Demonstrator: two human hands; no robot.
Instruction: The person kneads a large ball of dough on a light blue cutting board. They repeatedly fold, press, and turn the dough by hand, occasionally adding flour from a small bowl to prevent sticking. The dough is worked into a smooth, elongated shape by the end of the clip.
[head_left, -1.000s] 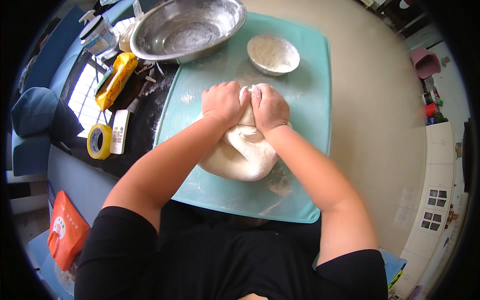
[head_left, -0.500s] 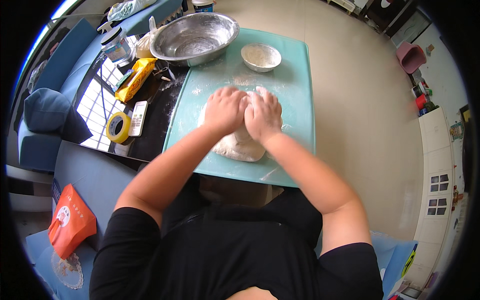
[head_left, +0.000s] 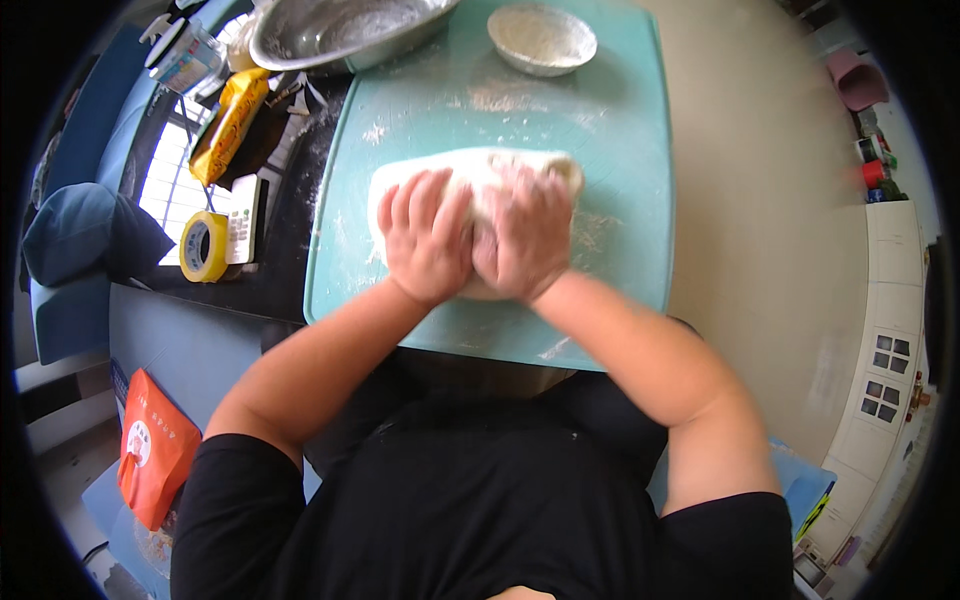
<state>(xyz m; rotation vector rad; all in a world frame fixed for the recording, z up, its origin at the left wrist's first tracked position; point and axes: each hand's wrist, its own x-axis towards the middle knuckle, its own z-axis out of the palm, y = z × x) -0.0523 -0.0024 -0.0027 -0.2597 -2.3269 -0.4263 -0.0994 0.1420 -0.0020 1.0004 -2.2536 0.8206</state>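
Note:
A pale, floury lump of dough [head_left: 482, 168] lies on a light green board [head_left: 610, 320], its far edge showing beyond my fingers. My left hand [head_left: 428, 235] rests on the left part of the dough, palm down with the fingers spread. Beside it, my right hand [head_left: 526, 235] presses into the dough with its fingers curled over it. The two hands nearly touch. Both palms hide the middle and near part of the dough.
A small bowl of flour [head_left: 545, 40] and a large metal basin [head_left: 350, 30] stand at the far side. On the black table to the left are yellow tape [head_left: 190, 245], a white remote control [head_left: 243, 215] and a yellow packet [head_left: 230, 125]. An orange bag [head_left: 155, 450] is at lower left.
My hands have gone from the dough's far side to its near part. The dough now shows wider and beyond my fingers. My left fingers have spread apart. The whole view has shifted.

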